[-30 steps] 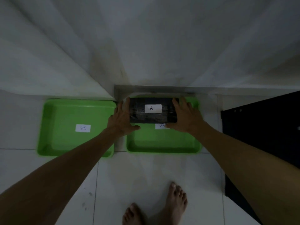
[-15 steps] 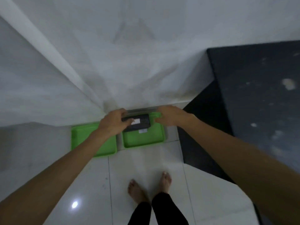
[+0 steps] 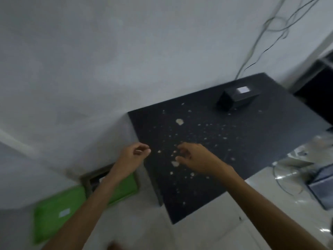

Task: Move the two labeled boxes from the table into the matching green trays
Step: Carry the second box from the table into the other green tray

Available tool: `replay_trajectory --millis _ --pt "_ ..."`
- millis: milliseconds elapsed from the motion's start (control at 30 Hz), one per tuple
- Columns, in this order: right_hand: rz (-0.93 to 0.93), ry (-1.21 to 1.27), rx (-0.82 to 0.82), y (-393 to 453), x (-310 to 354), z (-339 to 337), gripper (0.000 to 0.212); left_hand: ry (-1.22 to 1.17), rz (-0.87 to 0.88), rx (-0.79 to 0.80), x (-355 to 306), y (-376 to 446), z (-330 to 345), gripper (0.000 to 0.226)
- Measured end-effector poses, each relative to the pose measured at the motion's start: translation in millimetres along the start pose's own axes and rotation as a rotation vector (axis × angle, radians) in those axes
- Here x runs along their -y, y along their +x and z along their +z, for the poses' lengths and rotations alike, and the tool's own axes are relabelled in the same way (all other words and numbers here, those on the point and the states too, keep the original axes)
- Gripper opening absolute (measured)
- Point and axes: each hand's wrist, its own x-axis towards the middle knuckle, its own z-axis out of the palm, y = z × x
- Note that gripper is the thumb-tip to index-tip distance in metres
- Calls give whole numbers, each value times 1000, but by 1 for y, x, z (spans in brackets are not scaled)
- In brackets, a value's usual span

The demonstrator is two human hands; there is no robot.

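A black box (image 3: pixel 237 99) with a white label stands near the far right corner of the dark speckled table (image 3: pixel 252 141). My left hand (image 3: pixel 132 156) hovers at the table's left edge, fingers loosely curled, holding nothing. Just right of it, my right hand (image 3: pixel 193 157) is over the tabletop, fingers apart and empty. On the floor at the lower left lie two green trays: the left tray (image 3: pixel 54 213) carries a white label, the right tray (image 3: pixel 126 188) is partly hidden by my left forearm. A dark box (image 3: pixel 96 180) sits at its far end, blurred.
White walls rise behind the table and trays. Cables (image 3: pixel 270 33) hang down the wall at the upper right. A shiny, cluttered area with a grey box (image 3: pixel 320 183) lies right of the table. White floor tiles (image 3: pixel 198 228) fill the foreground.
Both hands let go of the box labelled A in the right tray and rose to table height. The view swung up and right onto the table.
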Motion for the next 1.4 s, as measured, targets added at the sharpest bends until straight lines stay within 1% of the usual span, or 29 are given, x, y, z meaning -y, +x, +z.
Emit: replay_trajectory --millis 33,133,233,367,467,700,733,800,900,967,1033,1100,1133,1200,1333,1400 --pt "27 23 -12 -18 -22 -9 56 -24 26 -15 -21 0 23 10" --pt "122 87 -80 -71 -82 -30 55 -75 49 20 -75 -3 92 13" --pt "149 126 -126 -107 -135 -51 51 -151 28 28 -115 0 157 13" --pt "162 166 -160 -126 -197 -74 41 -215 -1 42 -149 12 228 12" --pt "185 216 -225 -125 -234 -90 34 -222 -7 63 -169 26 267 15" --pt "234 340 -313 -94 -302 -123 28 -281 -106 40 -207 98 319 10" --pt "246 360 -315 -90 -308 -130 26 -283 -129 33 -213 112 324 14" --pt "272 392 -322 -81 -324 -144 25 -273 -193 33 -228 138 330 30" --pt "302 434 -330 -63 -346 -168 27 -245 -289 81 -246 177 335 48" --pt "317 455 -329 -46 -365 -185 26 -214 -380 119 -253 202 342 48" --pt "332 456 -336 -29 -380 -203 29 -225 -542 172 -254 222 346 45" --pt "304 372 -250 38 -442 -243 32 -253 -708 165 -252 280 382 52" --pt "302 374 -257 42 -443 -250 34 -195 -712 195 -253 280 379 58" --pt "228 273 -114 109 -493 -287 36 -181 -774 101 -256 333 410 73" --pt "170 150 -117 116 -489 -301 44 159 -536 39 -264 346 410 105" --pt "165 126 -184 119 -498 -301 41 257 -368 37 -273 350 413 119"
